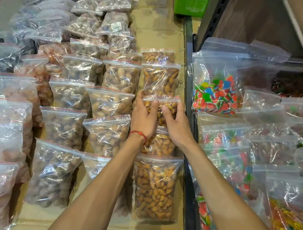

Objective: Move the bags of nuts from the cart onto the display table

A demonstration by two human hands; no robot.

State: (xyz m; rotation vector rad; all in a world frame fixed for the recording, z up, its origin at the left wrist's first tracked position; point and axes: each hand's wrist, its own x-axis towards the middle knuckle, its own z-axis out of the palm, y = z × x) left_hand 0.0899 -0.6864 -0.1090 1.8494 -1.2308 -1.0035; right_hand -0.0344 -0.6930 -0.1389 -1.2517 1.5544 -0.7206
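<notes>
A clear zip bag of orange-brown nuts (159,109) lies in the right-hand column of bags on the cardboard-covered display table (156,33). My left hand (144,117) grips its left side, thumb across the front. My right hand (176,124) grips its right side. Both hands hold the same bag, which overlaps another nut bag (159,143) just below it. More bags of the same nuts lie above (160,80) and below (155,188) in that column. The cart is not in view.
Rows of bagged brown nuts (107,134) and dried fruit (26,90) fill the table to the left. A dark metal shelf edge (187,137) runs along the right, with bags of coloured candy (214,95) beyond it. A green box (192,1) stands at the back.
</notes>
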